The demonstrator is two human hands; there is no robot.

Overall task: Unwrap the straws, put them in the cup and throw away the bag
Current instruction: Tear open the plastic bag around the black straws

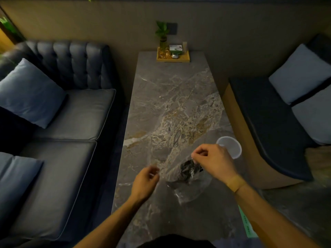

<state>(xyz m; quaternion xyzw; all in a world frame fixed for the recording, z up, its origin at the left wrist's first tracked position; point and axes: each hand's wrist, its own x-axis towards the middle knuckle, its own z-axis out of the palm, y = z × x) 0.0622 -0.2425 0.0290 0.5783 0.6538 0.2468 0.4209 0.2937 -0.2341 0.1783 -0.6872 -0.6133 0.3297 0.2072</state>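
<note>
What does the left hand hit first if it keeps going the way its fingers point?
Probably the clear bag of dark straws, which the right hand pinches at the top. The left hand points up-right toward it, across bare marble table. Height is unclear; it could pass just beyond the bag.

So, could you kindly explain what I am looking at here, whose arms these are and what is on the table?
There is no machine here: a person wears a camera on the head, so this single picture looks forward and down along their own two bare arms. They stand at a long marble table between a dark sofa and a bench with cushions. The right hand pinches the top of a clear plastic bag with something dark inside, presumably the straws. The left hand is loosely curled beside it; whether it holds anything is unclear. A clear cup stands just beyond the right hand. At the far end sits a small tray with a plant.
</note>
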